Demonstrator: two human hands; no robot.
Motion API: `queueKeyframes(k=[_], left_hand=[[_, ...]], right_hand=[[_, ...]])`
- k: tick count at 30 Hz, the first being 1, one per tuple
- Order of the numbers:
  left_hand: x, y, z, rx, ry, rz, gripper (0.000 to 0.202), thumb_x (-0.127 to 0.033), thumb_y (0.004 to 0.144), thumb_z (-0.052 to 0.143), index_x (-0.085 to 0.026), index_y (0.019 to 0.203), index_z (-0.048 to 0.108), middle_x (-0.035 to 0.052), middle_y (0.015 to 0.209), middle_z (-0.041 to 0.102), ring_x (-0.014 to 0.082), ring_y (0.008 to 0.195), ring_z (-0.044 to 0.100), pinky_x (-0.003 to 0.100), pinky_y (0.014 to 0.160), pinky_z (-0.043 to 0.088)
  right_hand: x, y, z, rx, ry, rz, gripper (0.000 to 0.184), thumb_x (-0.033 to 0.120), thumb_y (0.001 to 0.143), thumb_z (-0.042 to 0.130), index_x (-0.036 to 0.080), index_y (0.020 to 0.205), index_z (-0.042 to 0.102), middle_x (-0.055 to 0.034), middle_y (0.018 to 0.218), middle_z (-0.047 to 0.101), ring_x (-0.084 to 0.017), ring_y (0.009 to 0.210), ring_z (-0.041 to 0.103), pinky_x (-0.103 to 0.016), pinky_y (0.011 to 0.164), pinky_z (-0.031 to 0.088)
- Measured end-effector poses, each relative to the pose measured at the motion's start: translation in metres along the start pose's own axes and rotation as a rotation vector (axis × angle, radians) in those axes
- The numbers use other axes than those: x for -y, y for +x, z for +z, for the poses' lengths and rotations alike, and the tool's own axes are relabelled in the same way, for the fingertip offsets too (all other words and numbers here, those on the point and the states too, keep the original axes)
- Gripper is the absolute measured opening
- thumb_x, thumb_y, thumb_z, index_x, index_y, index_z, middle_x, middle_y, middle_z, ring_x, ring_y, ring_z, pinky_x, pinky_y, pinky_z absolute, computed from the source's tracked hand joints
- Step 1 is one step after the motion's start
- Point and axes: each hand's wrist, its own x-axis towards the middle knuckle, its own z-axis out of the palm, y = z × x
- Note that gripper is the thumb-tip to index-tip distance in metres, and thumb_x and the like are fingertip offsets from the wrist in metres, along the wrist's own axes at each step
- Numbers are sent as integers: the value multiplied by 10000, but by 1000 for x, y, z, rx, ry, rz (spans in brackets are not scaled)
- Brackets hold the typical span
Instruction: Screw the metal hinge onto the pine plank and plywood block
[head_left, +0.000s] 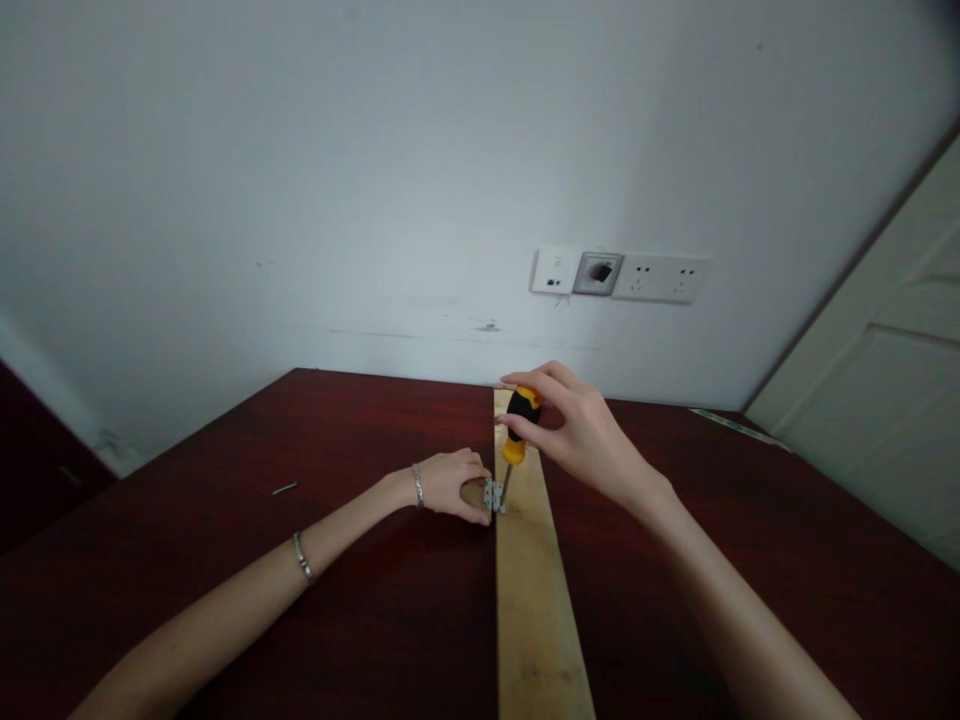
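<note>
A yellow and black screwdriver (515,452) is in my right hand (566,410), its handle held between thumb and fingers. The shaft slants down, and its tip is at a small metal hinge (499,496). One leaf of the hinge lies on a long wooden plank (531,580), the other on a small wooden piece (474,492) to the left. My left hand (448,482) is closed around that small piece, thumb on the near side and fingers on the far side. Whether a screw sits under the tip is too small to tell.
The dark red table (360,430) meets a white wall (420,180). A loose screw or nail (285,488) lies left of my hand. Wall sockets (660,278) are above the table's back edge. A thin strip (739,428) lies at the back right, near a pale door (892,370).
</note>
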Motion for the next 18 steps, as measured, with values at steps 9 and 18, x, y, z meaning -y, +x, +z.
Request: queueKeyframes(k=[9,18], left_hand=[[1,0,1,-6,-30,26,604,-606,642,683,-193,1077,611,74,1064,593,232,1003,546,307,831,466],[1,0,1,11,-38,10,634,-621,647,672,-197,1113,595,74,1097,576,235,1025,536,316,875,445]], right_hand=[[3,0,0,2,27,-25,406,136,778,547,180,1181,527,-81,1031,575,-204,944,564,-379,867,464],[2,-2,-1,26,1,-10,369,320,824,598,247,1184,562,-55,955,536,-167,808,560,-345,777,498]])
